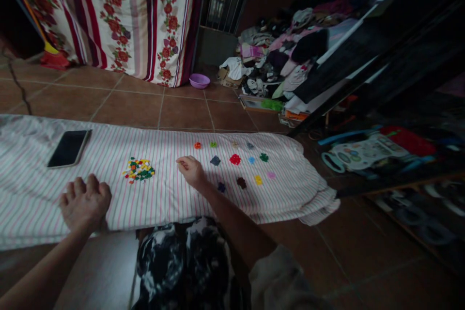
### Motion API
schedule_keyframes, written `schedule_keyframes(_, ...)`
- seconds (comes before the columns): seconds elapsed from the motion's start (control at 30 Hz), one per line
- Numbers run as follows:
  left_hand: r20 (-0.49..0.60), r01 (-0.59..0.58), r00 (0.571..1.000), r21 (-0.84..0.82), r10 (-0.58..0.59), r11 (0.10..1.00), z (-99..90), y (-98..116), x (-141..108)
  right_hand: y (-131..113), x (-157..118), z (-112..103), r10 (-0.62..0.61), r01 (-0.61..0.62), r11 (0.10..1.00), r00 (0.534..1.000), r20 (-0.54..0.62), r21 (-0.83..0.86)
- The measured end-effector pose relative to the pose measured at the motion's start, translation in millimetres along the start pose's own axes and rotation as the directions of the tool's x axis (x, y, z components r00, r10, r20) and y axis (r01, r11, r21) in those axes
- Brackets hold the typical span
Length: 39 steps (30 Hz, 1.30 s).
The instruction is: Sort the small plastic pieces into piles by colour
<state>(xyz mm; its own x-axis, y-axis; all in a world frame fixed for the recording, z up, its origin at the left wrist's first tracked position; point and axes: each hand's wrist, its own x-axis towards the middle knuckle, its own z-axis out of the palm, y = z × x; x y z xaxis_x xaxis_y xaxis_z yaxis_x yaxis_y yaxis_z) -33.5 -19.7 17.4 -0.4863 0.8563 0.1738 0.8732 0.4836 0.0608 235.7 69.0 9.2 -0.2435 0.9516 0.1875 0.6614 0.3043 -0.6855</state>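
My right hand hovers over the striped cloth, thumb and fingers pinched together; whatever may be between the fingertips is too small to make out. To its left lies a mixed pile of small pieces in yellow, green, white, orange and red. On its right are several small single-colour heaps, among them a red heap, a grey heap, an orange heap, a brown heap and a yellow heap. My left hand rests palm down near the cloth's front edge, fingers slightly apart, holding nothing.
A smartphone lies on the striped cloth at the left. Beyond, on the tiled floor, are a purple basin, a floral curtain and a large clothes pile. A dark frame slants across the right.
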Motion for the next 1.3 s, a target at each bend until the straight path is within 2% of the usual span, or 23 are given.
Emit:
schedule_keyframes(0.13, 0.026, -0.008, 1.0, -0.079, 0.01, 0.997, -0.2, -1.7, 1.6, 42.1, 18.7, -40.1, 0.113, -0.113, 0.994, 0.981, -0.16, 0.009)
schedule_keyframes(0.27, 0.051, -0.006, 0.999, -0.099, 0.011, 0.995, 0.9, -2.2, 3.1, 82.1, 36.6, -78.7, 0.255, -0.289, 0.947, 0.941, -0.225, -0.137)
schedule_keyframes(0.4, 0.056, 0.019, 0.998, -0.063, -0.015, 0.998, 0.9, -0.2, 4.8, 109.9, 51.4, -99.3, 0.318, -0.382, 0.893, 0.91, -0.265, -0.24)
schedule_keyframes(0.57, 0.064, 0.022, 0.998, -0.035, -0.02, 0.999, 7.1, -1.9, 7.3, 125.5, 68.4, -104.9, 0.303, -0.364, 0.876, 0.926, -0.226, -0.315)
schedule_keyframes(0.87, 0.057, 0.045, 0.997, -0.043, -0.042, 0.998, 12.9, -2.7, 8.2, 131.4, 87.9, -98.6, 0.245, -0.282, 0.887, 0.959, -0.145, -0.366)
schedule_keyframes(1.17, 0.076, 0.048, 0.996, -0.052, -0.044, 0.997, 9.3, -0.4, 9.1, 137.1, 90.9, -92.6, 0.209, -0.217, 0.89, 0.976, -0.063, -0.4)
schedule_keyframes(1.3, 0.058, 0.041, 0.998, -0.081, -0.036, 0.996, 9.5, -0.8, 8.5, 135.0, 89.9, -95.2, 0.244, -0.249, 0.894, 0.968, -0.062, -0.373)
